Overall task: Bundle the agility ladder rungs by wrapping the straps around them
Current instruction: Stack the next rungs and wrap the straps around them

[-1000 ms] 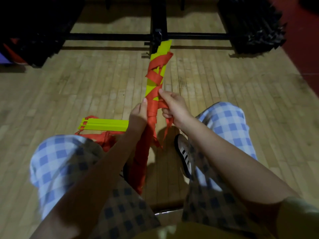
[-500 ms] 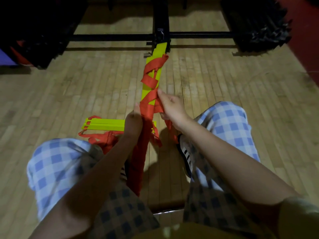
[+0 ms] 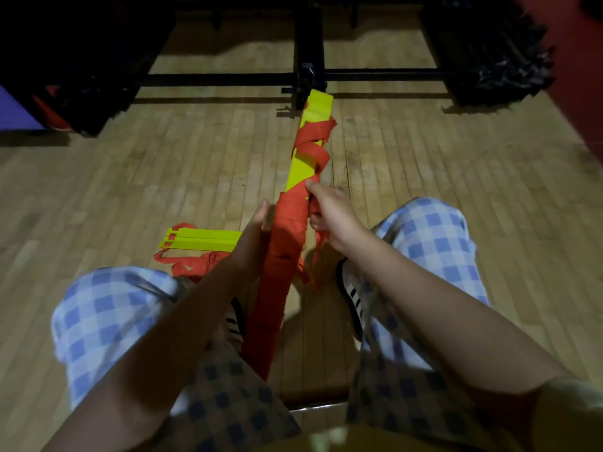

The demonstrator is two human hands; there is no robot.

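Rung bundle [image 3: 308, 148] — one, yellow, held up between the knees, wrapped in orange straps [image 3: 287, 223]; second yellow stack [image 3: 202, 239] lies on the wood floor [image 3: 130, 190] at left. Right hand [image 3: 329, 212] pinches a strap against the bundle; left hand [image 3: 254, 233] grips the wrapped part — fingers hidden.

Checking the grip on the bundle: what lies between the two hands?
In the head view, the strap-wrapped rung bundle stands between them: the left hand is against its left side, and the right hand grips the orange strap on its right.
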